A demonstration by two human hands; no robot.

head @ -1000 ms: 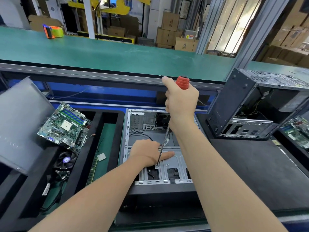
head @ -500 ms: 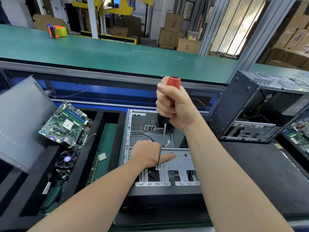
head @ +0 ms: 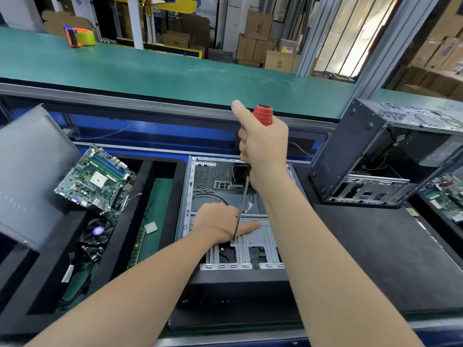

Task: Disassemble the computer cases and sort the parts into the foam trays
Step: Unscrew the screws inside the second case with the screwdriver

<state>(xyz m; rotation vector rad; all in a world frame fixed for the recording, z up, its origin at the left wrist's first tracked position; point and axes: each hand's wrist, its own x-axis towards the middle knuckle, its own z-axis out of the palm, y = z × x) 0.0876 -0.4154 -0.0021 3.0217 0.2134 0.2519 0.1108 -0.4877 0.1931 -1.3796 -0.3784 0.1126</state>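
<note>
An open computer case (head: pixel 198 186) lies flat in front of me, its silver drive bracket (head: pixel 260 240) at the near end. My right hand (head: pixel 263 149) grips the red handle of a long screwdriver (head: pixel 241 206), thumb raised, with the tip standing on a screw in the bracket. My left hand (head: pixel 220 222) rests on the bracket beside the shaft, its thumb stretched flat to the right. A black foam tray (head: pixel 147 171) to the left holds a motherboard (head: pixel 96 181), a cooling fan (head: pixel 96 231), a loose chip (head: pixel 151 227) and a memory stick (head: pixel 137 246).
A second, emptied case (head: pixel 370 156) stands tilted on the black mat (head: pixel 375 259) at the right. A grey side panel (head: pixel 27 171) leans at the far left. A green conveyor (head: pixel 150 68) with a tape dispenser (head: pixel 79 36) runs behind. Another board (head: pixel 443 199) lies at the right edge.
My right hand has turned on the screwdriver handle, with the thumb now lifted off it. The left hand and the screwdriver tip stay in place on the bracket.
</note>
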